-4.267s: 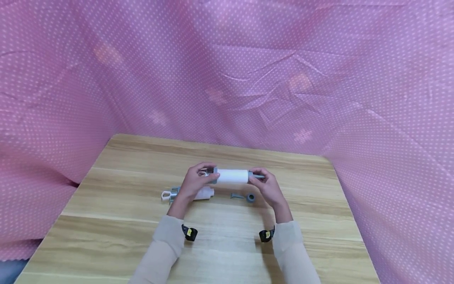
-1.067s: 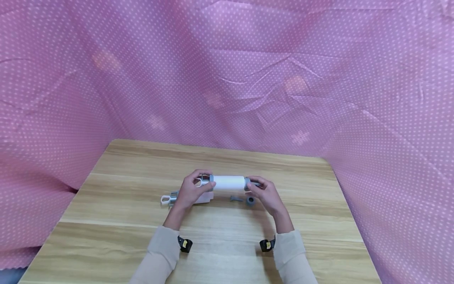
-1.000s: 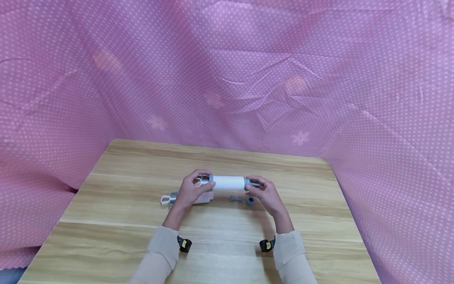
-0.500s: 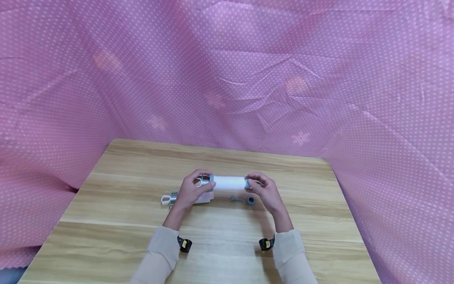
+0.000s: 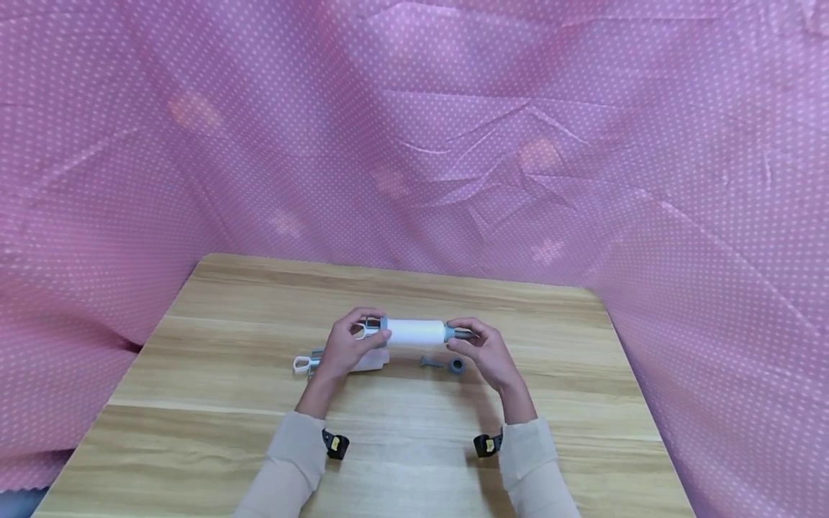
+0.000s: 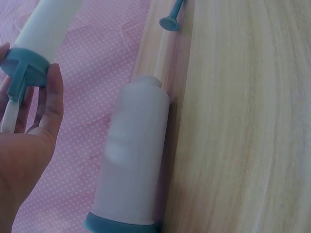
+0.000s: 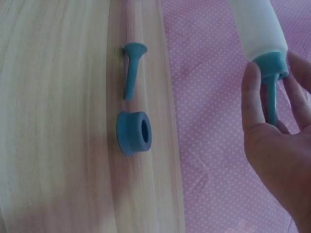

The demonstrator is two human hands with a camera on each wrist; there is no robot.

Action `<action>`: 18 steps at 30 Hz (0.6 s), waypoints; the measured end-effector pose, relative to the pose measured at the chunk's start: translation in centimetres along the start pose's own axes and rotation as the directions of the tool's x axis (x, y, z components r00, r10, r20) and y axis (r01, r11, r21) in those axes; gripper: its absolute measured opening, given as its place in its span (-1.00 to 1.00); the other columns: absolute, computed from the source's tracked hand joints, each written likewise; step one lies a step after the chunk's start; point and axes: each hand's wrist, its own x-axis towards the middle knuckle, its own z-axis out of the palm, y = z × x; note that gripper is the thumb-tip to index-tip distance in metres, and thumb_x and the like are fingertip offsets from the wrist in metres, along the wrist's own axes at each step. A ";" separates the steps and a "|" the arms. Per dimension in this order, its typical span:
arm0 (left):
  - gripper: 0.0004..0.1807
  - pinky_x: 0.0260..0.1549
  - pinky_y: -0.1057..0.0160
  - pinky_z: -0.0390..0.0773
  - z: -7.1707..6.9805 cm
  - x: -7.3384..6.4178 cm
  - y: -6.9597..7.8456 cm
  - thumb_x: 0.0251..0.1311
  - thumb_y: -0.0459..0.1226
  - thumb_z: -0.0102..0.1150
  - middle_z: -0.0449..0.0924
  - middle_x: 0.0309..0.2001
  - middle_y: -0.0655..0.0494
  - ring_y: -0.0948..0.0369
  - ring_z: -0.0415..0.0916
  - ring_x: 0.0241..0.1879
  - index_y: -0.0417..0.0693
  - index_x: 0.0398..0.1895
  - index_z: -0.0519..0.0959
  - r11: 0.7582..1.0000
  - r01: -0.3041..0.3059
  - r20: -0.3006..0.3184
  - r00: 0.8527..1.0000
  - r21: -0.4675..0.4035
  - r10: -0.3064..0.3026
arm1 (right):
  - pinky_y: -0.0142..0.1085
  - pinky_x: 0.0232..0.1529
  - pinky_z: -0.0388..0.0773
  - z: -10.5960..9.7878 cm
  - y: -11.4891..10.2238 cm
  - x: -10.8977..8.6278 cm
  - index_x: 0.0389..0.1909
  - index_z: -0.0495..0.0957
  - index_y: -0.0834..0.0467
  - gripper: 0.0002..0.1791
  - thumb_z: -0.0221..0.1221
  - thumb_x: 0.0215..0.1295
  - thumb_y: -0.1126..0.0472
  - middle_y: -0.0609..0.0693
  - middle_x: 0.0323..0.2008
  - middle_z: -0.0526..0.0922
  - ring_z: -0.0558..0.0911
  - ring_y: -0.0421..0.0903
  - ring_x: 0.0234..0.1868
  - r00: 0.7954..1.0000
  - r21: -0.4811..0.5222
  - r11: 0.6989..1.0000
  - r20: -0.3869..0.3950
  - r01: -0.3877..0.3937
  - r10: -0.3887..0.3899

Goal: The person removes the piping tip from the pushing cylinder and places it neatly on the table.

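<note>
A large plunger syringe with a white barrel is held level above the table. My left hand grips the teal collar at its handle end, fingers and thumb on opposite sides. At the other end my right hand pinches the teal ring cap, from which a thin teal nozzle sticks out towards the palm. A second white syringe lies on the table below the left hand, partly hidden by it in the head view. Its white loop handle points left.
A loose teal nozzle with a flared end and a loose teal ring cap lie on the wooden table, near the right hand. Pink dotted cloth hangs around the table's back and sides.
The right hand's fingers have shifted round the ring cap; the nozzle, mostly covered half a second ago, shows again. The left hand keeps its grip. The loose parts have stayed put.
</note>
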 end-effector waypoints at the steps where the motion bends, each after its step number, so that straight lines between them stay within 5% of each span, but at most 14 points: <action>1: -0.52 0.23 -0.09 0.30 0.0 0.0 0.0 0.13 -0.27 0.48 0.63 0.02 -0.03 0.03 0.47 0.03 -0.22 0.11 0.59 1.000 -0.003 0.000 1.000 0.003 0.003 | -0.16 0.07 0.64 0.0 0.0 0.0 0.08 0.52 0.46 -0.65 0.27 0.36 0.36 0.20 0.13 0.57 0.63 0.01 0.08 1.000 0.004 1.000 -0.009 0.002 -0.002; 8: -0.59 0.16 -0.03 0.37 0.3 -0.1 -0.1 0.12 -0.27 0.48 0.66 -0.02 0.00 0.07 0.51 0.00 -0.11 0.05 0.63 0.999 -0.021 0.004 1.000 0.028 0.021 | -0.12 0.07 0.64 0.1 0.2 0.3 0.11 0.48 0.45 -0.65 0.20 0.45 0.30 0.27 0.10 0.53 0.63 0.03 0.03 0.996 0.025 0.999 -0.082 -0.035 0.037; 14: -0.55 0.18 -0.05 0.37 0.2 0.0 0.0 0.11 -0.26 0.49 0.64 -0.02 -0.01 0.05 0.50 0.00 -0.16 0.07 0.62 1.000 -0.021 -0.008 1.000 0.015 0.021 | -0.01 0.13 0.60 0.1 0.1 0.3 0.22 0.44 0.43 -0.58 0.17 0.49 0.25 0.25 0.11 0.47 0.62 0.04 0.00 0.992 0.044 0.991 -0.036 -0.123 0.125; 18: -0.53 0.22 -0.08 0.34 0.0 0.1 -0.2 0.12 -0.26 0.48 0.64 0.00 -0.03 0.03 0.49 0.02 -0.20 0.09 0.60 1.000 -0.009 0.004 1.000 0.010 0.009 | -0.05 0.08 0.63 0.0 0.3 0.2 0.20 0.46 0.40 -0.60 0.21 0.44 0.32 0.23 0.10 0.49 0.65 0.03 -0.05 0.993 0.006 0.993 -0.028 -0.114 0.114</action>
